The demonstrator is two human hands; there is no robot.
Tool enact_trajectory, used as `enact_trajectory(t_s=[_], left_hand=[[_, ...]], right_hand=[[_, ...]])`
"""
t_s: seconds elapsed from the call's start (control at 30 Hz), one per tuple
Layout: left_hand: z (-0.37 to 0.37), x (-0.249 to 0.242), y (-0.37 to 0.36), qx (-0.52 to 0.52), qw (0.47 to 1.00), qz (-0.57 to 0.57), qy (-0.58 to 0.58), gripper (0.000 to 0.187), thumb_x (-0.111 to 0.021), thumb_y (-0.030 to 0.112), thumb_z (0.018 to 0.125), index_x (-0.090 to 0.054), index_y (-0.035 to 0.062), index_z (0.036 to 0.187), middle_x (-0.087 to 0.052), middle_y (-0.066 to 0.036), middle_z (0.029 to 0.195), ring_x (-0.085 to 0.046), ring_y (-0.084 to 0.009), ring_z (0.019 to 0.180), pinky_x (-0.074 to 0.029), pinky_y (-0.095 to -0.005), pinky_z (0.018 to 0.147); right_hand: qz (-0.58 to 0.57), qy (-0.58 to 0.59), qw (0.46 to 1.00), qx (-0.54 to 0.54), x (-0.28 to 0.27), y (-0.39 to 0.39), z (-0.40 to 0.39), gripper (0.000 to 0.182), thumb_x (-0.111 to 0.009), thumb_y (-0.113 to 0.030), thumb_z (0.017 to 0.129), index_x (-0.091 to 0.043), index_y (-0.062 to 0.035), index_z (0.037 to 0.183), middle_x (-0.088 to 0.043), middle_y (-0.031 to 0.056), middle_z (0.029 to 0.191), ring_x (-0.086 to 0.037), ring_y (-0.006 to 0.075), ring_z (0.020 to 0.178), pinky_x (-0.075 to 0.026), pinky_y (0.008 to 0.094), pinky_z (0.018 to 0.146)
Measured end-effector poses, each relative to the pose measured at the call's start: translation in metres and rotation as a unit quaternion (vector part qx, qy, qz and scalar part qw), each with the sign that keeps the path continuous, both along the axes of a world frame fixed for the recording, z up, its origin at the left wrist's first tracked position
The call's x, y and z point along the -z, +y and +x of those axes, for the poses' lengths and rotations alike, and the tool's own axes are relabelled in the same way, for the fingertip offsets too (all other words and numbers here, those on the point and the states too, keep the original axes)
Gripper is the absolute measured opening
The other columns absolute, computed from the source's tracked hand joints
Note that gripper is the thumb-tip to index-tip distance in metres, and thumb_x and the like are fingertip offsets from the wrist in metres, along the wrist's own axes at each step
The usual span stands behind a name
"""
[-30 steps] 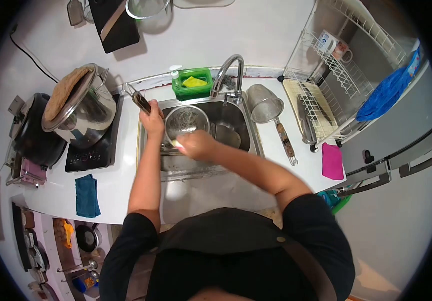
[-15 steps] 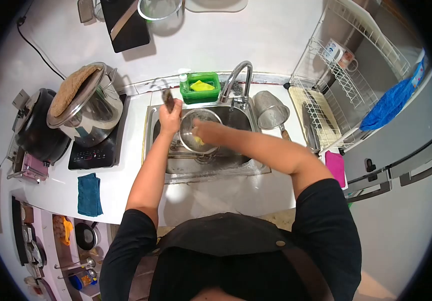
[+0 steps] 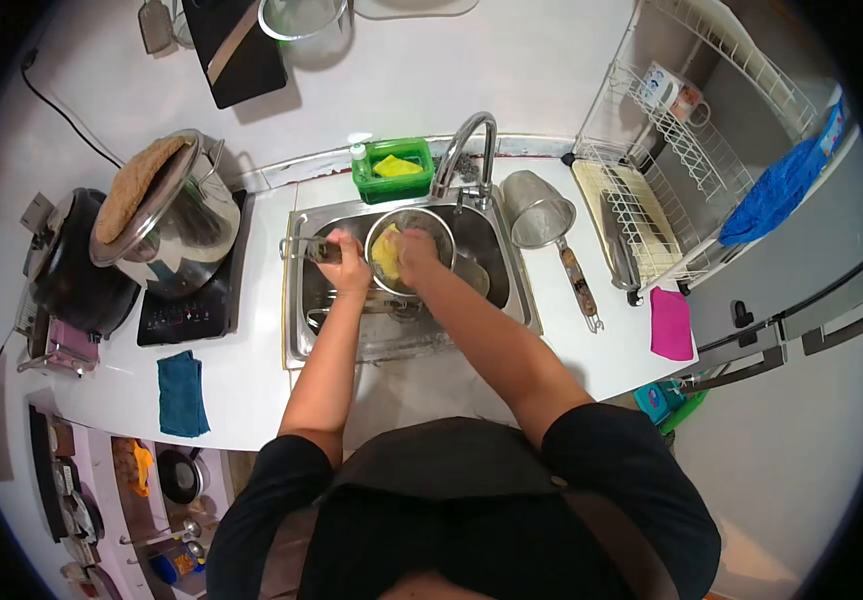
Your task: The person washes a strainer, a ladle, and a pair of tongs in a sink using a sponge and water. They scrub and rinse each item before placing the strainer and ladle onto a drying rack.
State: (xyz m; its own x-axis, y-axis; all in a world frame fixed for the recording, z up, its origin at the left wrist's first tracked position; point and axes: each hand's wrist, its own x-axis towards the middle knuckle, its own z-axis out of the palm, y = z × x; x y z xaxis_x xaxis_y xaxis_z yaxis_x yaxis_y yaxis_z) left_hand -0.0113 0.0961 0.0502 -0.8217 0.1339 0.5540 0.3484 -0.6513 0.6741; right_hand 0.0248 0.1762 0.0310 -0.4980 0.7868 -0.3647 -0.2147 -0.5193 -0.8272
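Observation:
Over the sink (image 3: 296, 310), my left hand (image 3: 352, 266) is wrapped round the handle of a round mesh strainer (image 3: 435, 226). The strainer's hooked handle end sticks out to the left, and its bowl is tilted with the opening towards me. Inside the bowl, my right hand (image 3: 415, 255) presses a yellow sponge (image 3: 385, 254) against the mesh; its fingers are partly blurred. Below the strainer, utensils (image 3: 381, 304) lie in the basin, partly hidden by my arms.
A faucet (image 3: 491, 150) arches behind the sink beside a green tub (image 3: 391, 188) with a yellow cloth. Another strainer (image 3: 539, 212) lies on the right counter near a wire dish rack (image 3: 686, 170). A large steel pot (image 3: 186, 225) stands on an induction cooker (image 3: 186, 318) at left.
The strainer's handle has swung from pointing away from me to pointing left. My right hand and the sponge have shifted within the bowl, and my right elbow has come in closer.

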Motion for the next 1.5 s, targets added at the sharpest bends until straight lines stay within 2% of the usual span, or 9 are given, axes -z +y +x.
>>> enact_trajectory(t_s=[0.7,0.83,0.9,0.97,1.07,1.27,1.4,1.47,1.5], left_hand=[[0.018,0.005,0.001,-0.021,0.992,-0.049,0.115,0.035,-0.048,0.023,0.085,-0.035,0.0065,0.058,-0.037,-0.001,0.051,-0.034,-0.0099,0.046,-0.026,-0.0242,0.043],[-0.021,-0.005,-0.008,-0.07,0.993,-0.07,0.071,0.027,-0.049,0.018,0.084,-0.044,0.0051,0.061,-0.042,-0.001,0.054,-0.041,-0.0112,0.048,-0.029,-0.0253,0.043],[-0.035,-0.012,-0.016,0.056,0.995,-0.047,0.075,0.026,-0.053,0.017,0.082,-0.046,0.0045,0.061,-0.042,0.0,0.053,-0.041,-0.0104,0.048,-0.031,-0.0258,0.044],[-0.043,-0.012,-0.017,-0.065,0.941,-0.158,0.291,0.024,-0.057,0.016,0.08,-0.048,0.0036,0.061,-0.044,0.0,0.053,-0.041,-0.0091,0.049,-0.032,-0.025,0.045],[-0.026,-0.027,-0.014,0.028,0.967,-0.182,0.178,0.024,-0.06,0.016,0.077,-0.049,0.0026,0.061,-0.045,-0.001,0.053,-0.041,-0.0087,0.05,-0.032,-0.0246,0.046],[-0.016,-0.048,-0.006,-0.034,0.942,-0.177,0.282,0.025,-0.059,0.015,0.076,-0.047,0.0028,0.058,-0.047,-0.006,0.051,-0.042,-0.0148,0.045,-0.033,-0.0258,0.045],[-0.007,-0.043,-0.004,-0.135,0.935,-0.16,0.285,0.027,-0.058,0.019,0.079,-0.048,0.002,0.061,-0.044,-0.002,0.054,-0.039,-0.0101,0.05,-0.031,-0.0254,0.047],[-0.005,-0.033,0.004,-0.124,0.958,-0.113,0.234,0.024,-0.06,0.017,0.078,-0.049,0.0016,0.063,-0.047,-0.001,0.056,-0.042,-0.0097,0.053,-0.034,-0.0249,0.049],[-0.006,-0.032,0.004,-0.121,0.958,-0.113,0.234,0.024,-0.06,0.017,0.078,-0.049,0.0016,0.063,-0.047,-0.001,0.056,-0.042,-0.0097,0.053,-0.034,-0.0249,0.049]], right_hand=[[-0.168,-0.005,0.96,0.226,-0.024,0.007,-0.009,0.011,-0.057,-0.009,0.073,-0.058,-0.0002,0.08,-0.058,0.0077,0.079,-0.056,0.0188,0.067,-0.044,0.0307,0.058],[0.314,-0.036,0.943,-0.103,-0.005,-0.004,0.002,0.011,-0.057,-0.009,0.069,-0.061,-0.0007,0.075,-0.06,0.0083,0.073,-0.058,0.0202,0.062,-0.044,0.0302,0.055],[0.759,-0.094,0.537,-0.355,-0.02,0.014,0.025,0.009,-0.055,-0.01,0.065,-0.061,-0.0053,0.061,-0.059,0.0115,0.061,-0.057,0.0269,0.056,-0.046,0.0343,0.056],[0.796,-0.208,0.401,-0.404,-0.034,0.033,0.02,0.007,-0.056,-0.01,0.062,-0.061,-0.0068,0.058,-0.06,0.0115,0.063,-0.059,0.0271,0.062,-0.047,0.0348,0.057],[0.922,-0.056,-0.052,-0.379,-0.078,0.036,0.018,0.007,-0.056,-0.012,0.062,-0.062,-0.0083,0.064,-0.059,0.0061,0.067,-0.058,0.0224,0.068,-0.047,0.0313,0.06],[0.949,-0.145,0.206,-0.192,-0.002,0.054,0.005,0.01,-0.056,-0.012,0.065,-0.062,-0.01,0.073,-0.059,0.004,0.074,-0.058,0.0218,0.068,-0.045,0.0314,0.062],[0.889,-0.308,0.217,-0.259,0.015,0.019,-0.004,0.011,-0.055,-0.011,0.066,-0.062,-0.0067,0.074,-0.059,0.0106,0.072,-0.058,0.0257,0.068,-0.045,0.0345,0.062],[0.698,-0.166,0.648,-0.255,0.047,0.018,-0.014,0.017,-0.055,-0.015,0.066,-0.061,-0.0035,0.077,-0.058,0.0176,0.073,-0.057,0.0295,0.069,-0.045,0.0366,0.063],[0.697,-0.168,0.65,-0.253,0.034,0.019,-0.007,0.017,-0.055,-0.015,0.066,-0.061,-0.0035,0.077,-0.058,0.0176,0.073,-0.057,0.0295,0.069,-0.045,0.0366,0.063]])
